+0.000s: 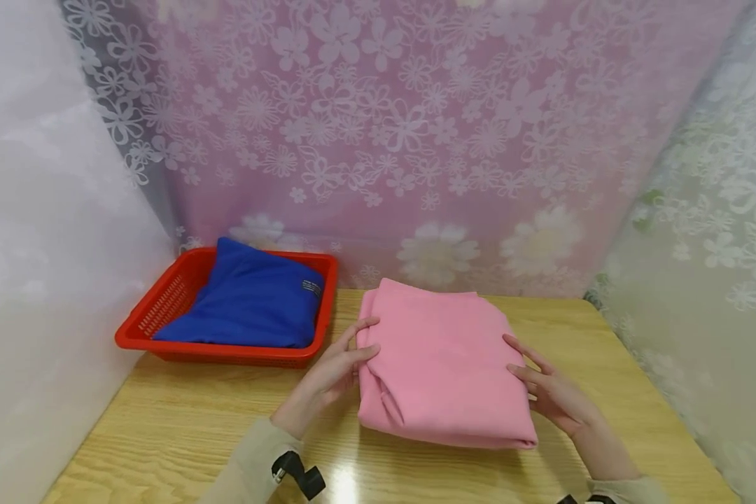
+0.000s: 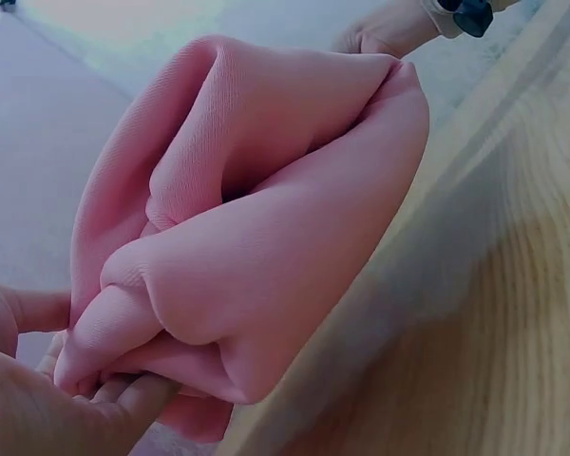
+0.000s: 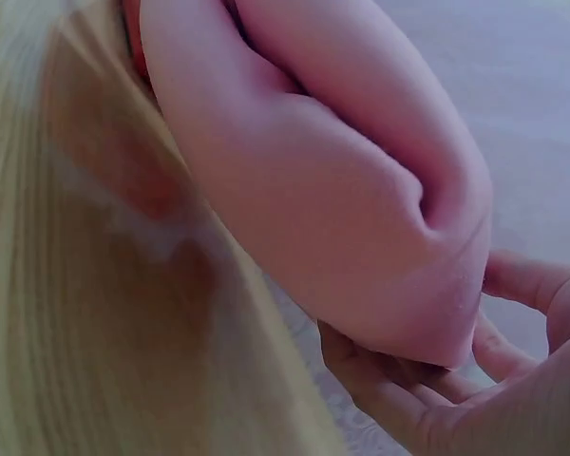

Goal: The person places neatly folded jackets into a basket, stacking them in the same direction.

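A thick pink cloth, folded into a squarish bundle, is between my two hands in the head view. My left hand grips its left edge, thumb on top and other fingers underneath in the left wrist view. On the opposite side my right hand holds the right edge, fingers reaching beneath it in the right wrist view. Several soft layers of the pink cloth show at its side. The bundle appears raised a little off the wooden table. Its underside is mostly hidden.
A red plastic basket stands on the table to the left, with a folded blue cloth inside. Behind the table hangs a pink flowered curtain. Pale sheets enclose the left and right sides.
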The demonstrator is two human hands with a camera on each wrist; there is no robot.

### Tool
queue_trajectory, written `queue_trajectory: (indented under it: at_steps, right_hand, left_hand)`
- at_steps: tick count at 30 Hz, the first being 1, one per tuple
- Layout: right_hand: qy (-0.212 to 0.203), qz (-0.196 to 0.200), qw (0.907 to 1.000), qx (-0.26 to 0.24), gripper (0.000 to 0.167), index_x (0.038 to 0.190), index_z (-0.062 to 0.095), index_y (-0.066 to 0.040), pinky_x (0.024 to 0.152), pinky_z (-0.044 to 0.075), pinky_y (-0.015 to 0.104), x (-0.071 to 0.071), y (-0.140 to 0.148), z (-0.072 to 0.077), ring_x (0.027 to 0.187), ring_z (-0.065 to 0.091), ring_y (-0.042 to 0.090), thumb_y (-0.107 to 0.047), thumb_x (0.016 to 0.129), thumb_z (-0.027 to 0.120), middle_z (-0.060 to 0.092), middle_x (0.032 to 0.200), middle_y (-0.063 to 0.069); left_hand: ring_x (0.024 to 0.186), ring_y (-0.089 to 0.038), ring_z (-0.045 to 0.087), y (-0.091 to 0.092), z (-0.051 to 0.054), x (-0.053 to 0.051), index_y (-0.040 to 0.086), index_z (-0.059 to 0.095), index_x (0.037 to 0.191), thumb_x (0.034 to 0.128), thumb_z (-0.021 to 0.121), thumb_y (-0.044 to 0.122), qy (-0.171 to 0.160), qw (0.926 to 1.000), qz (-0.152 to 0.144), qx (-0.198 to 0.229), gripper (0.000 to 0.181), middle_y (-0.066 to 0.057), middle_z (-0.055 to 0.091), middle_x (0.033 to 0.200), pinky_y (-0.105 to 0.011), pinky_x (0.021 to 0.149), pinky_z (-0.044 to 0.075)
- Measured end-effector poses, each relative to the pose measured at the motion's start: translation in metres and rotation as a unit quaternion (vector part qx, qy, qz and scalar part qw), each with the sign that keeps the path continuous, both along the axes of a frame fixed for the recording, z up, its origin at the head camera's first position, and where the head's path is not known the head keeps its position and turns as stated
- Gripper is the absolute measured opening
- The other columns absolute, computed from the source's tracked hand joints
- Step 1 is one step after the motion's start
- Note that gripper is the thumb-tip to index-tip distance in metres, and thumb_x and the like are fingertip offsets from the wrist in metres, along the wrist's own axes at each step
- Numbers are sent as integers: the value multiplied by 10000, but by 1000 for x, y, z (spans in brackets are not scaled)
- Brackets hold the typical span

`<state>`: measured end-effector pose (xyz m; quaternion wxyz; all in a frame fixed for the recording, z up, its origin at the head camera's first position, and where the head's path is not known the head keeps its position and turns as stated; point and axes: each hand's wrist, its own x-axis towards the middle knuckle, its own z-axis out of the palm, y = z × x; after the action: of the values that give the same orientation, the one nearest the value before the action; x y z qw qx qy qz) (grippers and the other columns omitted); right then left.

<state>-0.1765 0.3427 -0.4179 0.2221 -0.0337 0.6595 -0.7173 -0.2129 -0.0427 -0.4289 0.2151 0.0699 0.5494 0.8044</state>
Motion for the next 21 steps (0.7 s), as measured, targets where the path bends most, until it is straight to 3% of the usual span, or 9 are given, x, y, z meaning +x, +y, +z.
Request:
queue_trajectory:
  at_steps: [6, 11, 16, 21]
  right_hand:
    - [311, 9, 9995, -84, 585, 1623, 232, -343, 926, 533, 390, 6, 1, 19, 1153, 638, 101, -176, 1100, 435, 468, 1399, -187]
    - [553, 1, 9984, 80, 586, 1624, 238, -328, 912, 539, 381, 1, -9, 31, 1145, 643, 94, -182, 1097, 448, 417, 1425, -147]
    - [723, -8, 9973, 88, 584, 1623, 246, -319, 897, 543, 341, -8, -25, 47, 1155, 629, 70, -189, 1095, 458, 333, 1457, -108]
    - [785, 89, 9968, -104, 604, 1635, 203, -294, 879, 545, 317, -19, -51, 64, 1131, 631, 83, -203, 1096, 461, 346, 1466, -59]
  left_hand:
    - [788, -116, 714, 0, 22, 1, 230, 410, 1537, 1007, 602, 114, 34, 9999, 55, -89, 575, -16, 640, 1016, -265, 737, 575]
    - [738, -108, 715, -9, 34, 0, 229, 418, 1530, 1007, 598, 120, 150, 9996, 186, -165, 564, -17, 643, 1021, -256, 716, 576]
    - [745, -120, 707, -22, 47, -5, 234, 432, 1519, 1001, 603, 133, 345, 9982, 371, -315, 556, -50, 581, 1143, -271, 727, 579]
    - [743, -137, 719, -46, 65, -12, 234, 426, 1523, 1018, 585, 145, 499, 9968, 524, -332, 537, -53, 594, 1133, -269, 692, 590]
